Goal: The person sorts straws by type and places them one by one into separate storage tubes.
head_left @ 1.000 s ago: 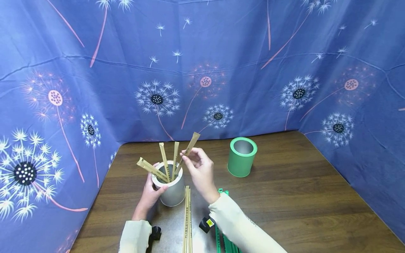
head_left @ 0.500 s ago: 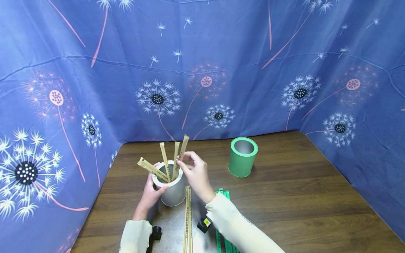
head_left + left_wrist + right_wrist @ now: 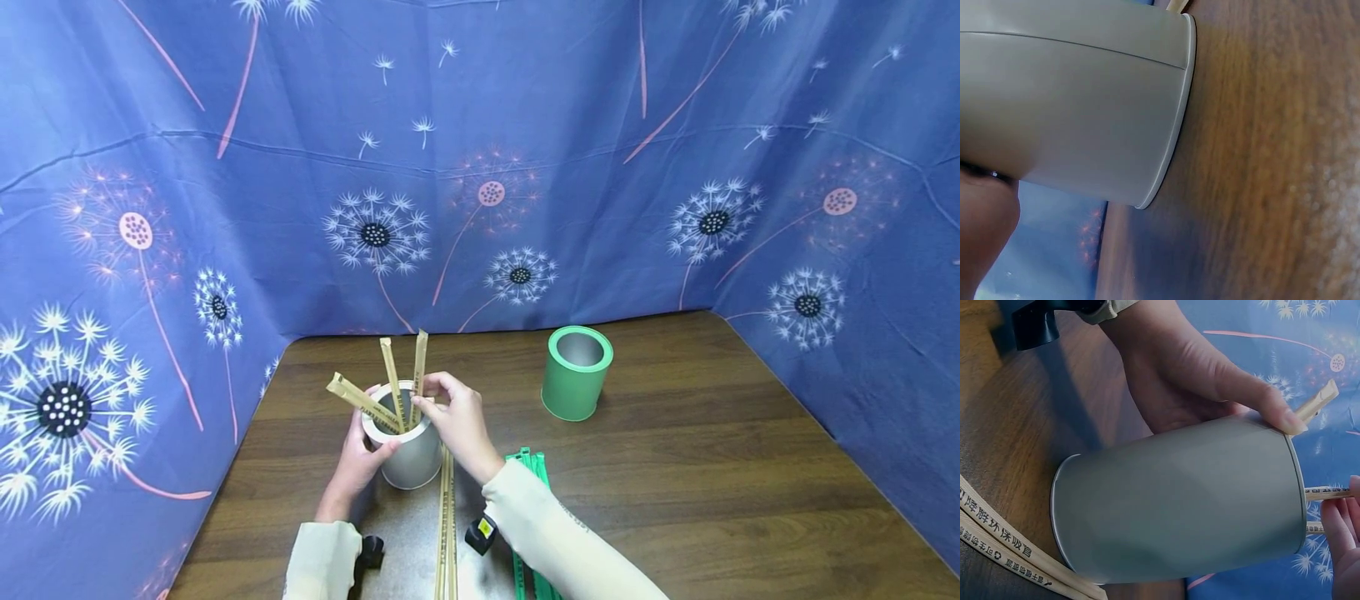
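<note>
A grey-white can (image 3: 412, 462) stands on the table, with several paper-wrapped straws (image 3: 365, 402) leaning out at different angles. My left hand (image 3: 356, 458) holds the can from its left side, thumb near the rim; the right wrist view shows that hand (image 3: 1191, 375) too. At the rim's right, my right hand (image 3: 456, 415) pinches a wrapped straw (image 3: 420, 358) whose lower part is inside the can. Another straw may stand behind it; I cannot tell. In the left wrist view the can's wall (image 3: 1085, 112) fills much of the picture.
More wrapped straws (image 3: 446, 533) lie on the table right of the can. Beside them are green strips (image 3: 534, 463), partly under the right sleeve. A green can (image 3: 573, 387) stands farther back, right of centre. Patterned blue cloth (image 3: 480, 167) hangs around the table's back and sides.
My right hand has moved left and down with the straw, which has gone lower into the can and stands more upright. The left hand and the can have stayed put.
</note>
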`<act>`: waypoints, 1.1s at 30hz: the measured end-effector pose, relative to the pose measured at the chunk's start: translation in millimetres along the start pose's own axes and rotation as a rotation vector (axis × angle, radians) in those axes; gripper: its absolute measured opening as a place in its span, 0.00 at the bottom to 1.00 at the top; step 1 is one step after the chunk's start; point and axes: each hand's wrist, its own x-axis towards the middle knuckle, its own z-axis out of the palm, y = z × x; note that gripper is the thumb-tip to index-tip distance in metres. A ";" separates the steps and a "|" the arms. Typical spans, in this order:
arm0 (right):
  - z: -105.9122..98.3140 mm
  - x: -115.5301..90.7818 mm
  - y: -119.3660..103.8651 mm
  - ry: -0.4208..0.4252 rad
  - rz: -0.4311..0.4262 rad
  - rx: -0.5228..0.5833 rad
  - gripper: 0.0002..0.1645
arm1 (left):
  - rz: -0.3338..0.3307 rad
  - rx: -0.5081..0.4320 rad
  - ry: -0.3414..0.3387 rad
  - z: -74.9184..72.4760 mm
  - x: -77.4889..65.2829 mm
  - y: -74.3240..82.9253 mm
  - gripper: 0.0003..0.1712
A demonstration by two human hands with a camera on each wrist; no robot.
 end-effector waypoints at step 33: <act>5.0 3.0 18.6 0.045 -0.057 -0.058 0.18 | 0.023 0.005 0.008 0.0 0.2 0.4 0.50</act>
